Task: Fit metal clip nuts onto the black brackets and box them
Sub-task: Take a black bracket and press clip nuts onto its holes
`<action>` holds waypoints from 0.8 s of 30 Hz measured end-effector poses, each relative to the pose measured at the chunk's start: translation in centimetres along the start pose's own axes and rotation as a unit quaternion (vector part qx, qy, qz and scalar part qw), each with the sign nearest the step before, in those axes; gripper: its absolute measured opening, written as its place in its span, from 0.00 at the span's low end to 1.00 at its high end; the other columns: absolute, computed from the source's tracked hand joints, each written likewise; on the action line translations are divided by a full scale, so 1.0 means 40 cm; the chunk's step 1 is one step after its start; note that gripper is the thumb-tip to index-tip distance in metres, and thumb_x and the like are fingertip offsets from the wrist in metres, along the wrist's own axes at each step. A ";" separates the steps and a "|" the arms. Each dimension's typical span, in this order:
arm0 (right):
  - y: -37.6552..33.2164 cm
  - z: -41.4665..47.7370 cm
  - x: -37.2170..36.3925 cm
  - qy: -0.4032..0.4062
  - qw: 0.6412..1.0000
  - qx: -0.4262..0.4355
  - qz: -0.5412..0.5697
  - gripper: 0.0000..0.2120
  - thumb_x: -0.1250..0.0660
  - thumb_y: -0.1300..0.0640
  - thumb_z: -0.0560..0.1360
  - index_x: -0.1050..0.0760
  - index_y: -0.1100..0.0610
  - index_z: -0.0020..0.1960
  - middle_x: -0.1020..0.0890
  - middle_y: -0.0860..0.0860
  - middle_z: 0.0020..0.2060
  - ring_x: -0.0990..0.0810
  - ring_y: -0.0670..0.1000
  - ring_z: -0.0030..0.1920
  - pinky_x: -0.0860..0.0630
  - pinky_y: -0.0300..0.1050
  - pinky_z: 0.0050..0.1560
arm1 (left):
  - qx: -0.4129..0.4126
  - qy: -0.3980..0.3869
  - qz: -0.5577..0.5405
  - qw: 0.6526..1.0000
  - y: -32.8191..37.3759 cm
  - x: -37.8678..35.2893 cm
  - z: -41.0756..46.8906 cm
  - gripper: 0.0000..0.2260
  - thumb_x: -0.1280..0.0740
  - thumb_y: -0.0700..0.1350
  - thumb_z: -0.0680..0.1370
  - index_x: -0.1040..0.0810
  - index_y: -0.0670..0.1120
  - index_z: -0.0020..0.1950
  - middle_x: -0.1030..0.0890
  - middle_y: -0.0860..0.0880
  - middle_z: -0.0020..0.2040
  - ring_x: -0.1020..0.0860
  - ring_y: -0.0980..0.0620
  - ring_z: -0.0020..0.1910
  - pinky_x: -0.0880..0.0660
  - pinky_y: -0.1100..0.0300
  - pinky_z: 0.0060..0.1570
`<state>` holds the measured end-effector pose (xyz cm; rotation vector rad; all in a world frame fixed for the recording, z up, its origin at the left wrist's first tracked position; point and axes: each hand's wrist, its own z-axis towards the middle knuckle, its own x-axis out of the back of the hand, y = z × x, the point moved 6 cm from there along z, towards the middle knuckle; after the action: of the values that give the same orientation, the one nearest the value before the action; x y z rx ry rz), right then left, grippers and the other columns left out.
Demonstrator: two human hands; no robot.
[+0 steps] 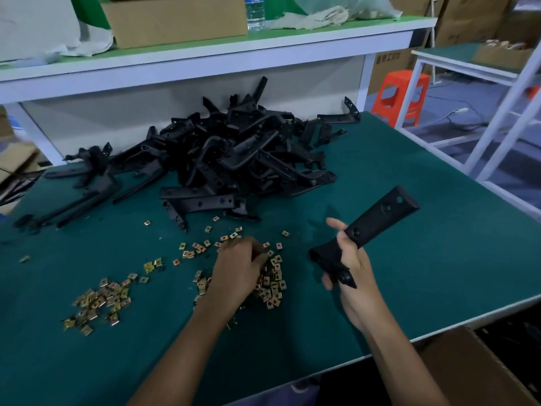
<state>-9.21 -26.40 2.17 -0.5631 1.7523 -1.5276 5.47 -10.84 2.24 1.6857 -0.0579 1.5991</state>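
Note:
My right hand (349, 259) grips a black bracket (377, 219) near its narrow middle and holds it above the green table, its wide end pointing up and right. My left hand (238, 266) lies palm down on a heap of brass-coloured clip nuts (273, 285), fingers curled into them; whether it holds one is hidden. A second heap of clip nuts (101, 300) lies to the left, with loose ones scattered between. A big pile of black brackets (222, 159) covers the back of the table.
The green table (424, 259) ends at a white edge on the right and front. An open cardboard box (480, 367) stands below the front right corner. A shelf above the pile carries a carton (175, 19) and a water bottle (255, 11). An orange stool (399, 95) stands at the far right.

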 end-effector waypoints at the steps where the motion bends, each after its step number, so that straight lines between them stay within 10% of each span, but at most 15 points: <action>1: 0.006 -0.006 -0.001 0.002 1.000 -0.011 0.027 0.12 0.42 0.46 0.85 0.21 0.40 0.63 0.31 0.50 0.38 0.27 0.47 0.32 0.31 0.47 0.27 | 0.003 0.003 -0.017 1.000 -0.006 0.007 -0.004 0.05 0.30 0.48 0.79 0.19 0.47 0.50 0.18 0.51 0.48 0.21 0.50 0.51 0.25 0.55 0.52; 9: 0.034 -0.047 -0.081 -0.067 0.972 -0.086 0.208 0.20 0.33 0.57 0.77 0.24 0.49 0.68 0.15 0.51 0.52 0.17 0.47 0.44 0.23 0.40 0.35 | 0.054 0.028 -0.252 0.966 -0.029 0.076 -0.074 0.03 0.29 0.52 0.78 0.16 0.57 0.46 0.16 0.64 0.44 0.20 0.68 0.45 0.27 0.76 0.44; 17: 0.082 -0.067 -0.154 -0.104 0.922 -0.145 0.344 0.25 0.33 0.62 0.73 0.24 0.46 0.69 0.18 0.51 0.64 0.16 0.49 0.56 0.18 0.43 0.54 | 0.210 -0.027 -0.658 0.723 0.004 0.042 -0.167 0.08 0.32 0.33 0.77 0.16 0.37 0.54 0.15 0.40 0.49 0.15 0.50 0.43 0.19 0.63 0.43; 24: 0.101 -0.076 -0.155 -0.100 0.901 -0.165 0.389 0.22 0.33 0.60 0.75 0.21 0.49 0.67 0.17 0.52 0.61 0.15 0.49 0.52 0.18 0.43 0.49 | 0.161 -0.039 -0.632 0.757 0.031 0.051 -0.206 0.05 0.35 0.38 0.81 0.20 0.44 0.52 0.17 0.45 0.42 0.19 0.51 0.39 0.21 0.61 0.41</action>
<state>-7.03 -19.09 -0.19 -0.1195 1.7694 -0.6007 -1.58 -6.12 3.69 1.4113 1.1397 0.4763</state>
